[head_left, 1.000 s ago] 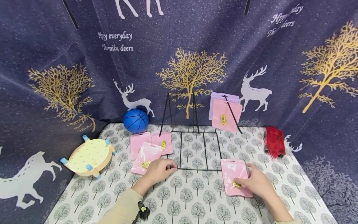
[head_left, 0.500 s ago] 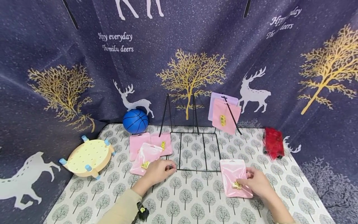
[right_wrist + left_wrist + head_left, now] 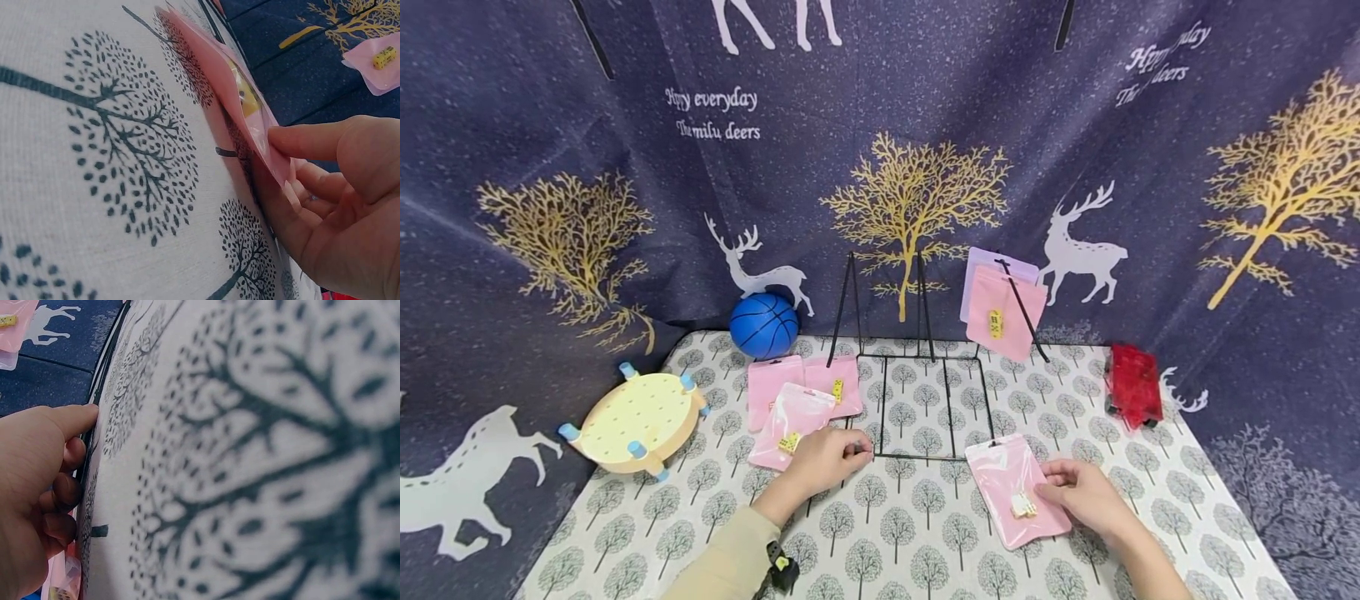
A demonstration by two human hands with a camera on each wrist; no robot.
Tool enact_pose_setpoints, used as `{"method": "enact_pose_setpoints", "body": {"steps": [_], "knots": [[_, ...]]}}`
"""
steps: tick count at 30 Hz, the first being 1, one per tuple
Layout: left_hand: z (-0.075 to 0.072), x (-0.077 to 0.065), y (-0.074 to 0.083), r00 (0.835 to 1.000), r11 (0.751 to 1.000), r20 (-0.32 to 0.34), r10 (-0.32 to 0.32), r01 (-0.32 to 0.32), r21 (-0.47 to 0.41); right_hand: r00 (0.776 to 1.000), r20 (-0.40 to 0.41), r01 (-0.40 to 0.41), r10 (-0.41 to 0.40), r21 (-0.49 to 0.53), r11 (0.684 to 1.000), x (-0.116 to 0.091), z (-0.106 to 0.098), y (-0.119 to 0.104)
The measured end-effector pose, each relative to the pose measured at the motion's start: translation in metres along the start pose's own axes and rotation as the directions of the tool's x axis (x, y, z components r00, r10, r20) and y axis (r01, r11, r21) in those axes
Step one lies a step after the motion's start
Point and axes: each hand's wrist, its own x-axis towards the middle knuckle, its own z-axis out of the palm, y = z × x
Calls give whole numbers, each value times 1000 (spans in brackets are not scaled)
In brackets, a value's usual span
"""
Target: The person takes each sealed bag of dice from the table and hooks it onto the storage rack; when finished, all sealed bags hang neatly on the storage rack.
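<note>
My right hand [image 3: 1088, 497] pinches the right edge of a pink zip bag [image 3: 1000, 471] between thumb and fingers. Yellow dice [image 3: 1022, 505] show through its clear front. The right wrist view has the bag [image 3: 215, 75] edge-on, tilted up from the cloth, with the thumb on its front. At the front left corner of a black wire rack [image 3: 951, 408], my left hand [image 3: 827, 458] holds the frame with curled fingers. In the left wrist view its thumb reaches the black wire [image 3: 95, 394]. Beside that hand lie several pink bags [image 3: 793, 412] with yellow dice.
On the rack's right arm hang a pink bag [image 3: 1006, 321] and a purple bag [image 3: 972, 287]. A blue ball [image 3: 764, 325] stands at back left, an upturned yellow stool [image 3: 640, 421] at far left. A red toy car [image 3: 1135, 383] sits at right. Behind hangs a dark curtain [image 3: 805, 192].
The pink bag in my right hand has turned, its top swinging left and its lower end shifting slightly nearer me. The right hand has moved slightly down; the left hand stays put.
</note>
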Motion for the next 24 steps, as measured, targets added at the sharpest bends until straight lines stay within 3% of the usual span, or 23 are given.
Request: {"method": "enact_pose_setpoints", "body": {"steps": [7, 17, 24], "knots": [[1, 0, -1, 1000, 1000, -1, -3, 3, 5, 993, 113, 36, -44, 75, 997, -1, -3, -1], [2, 0, -1, 1000, 1000, -7, -3, 3, 8, 981, 98, 168, -170, 22, 985, -4, -1, -14], [3, 0, -1, 1000, 1000, -3, -7, 7, 10, 947, 89, 303, -309, 75, 950, -2, 5, -21]]}}
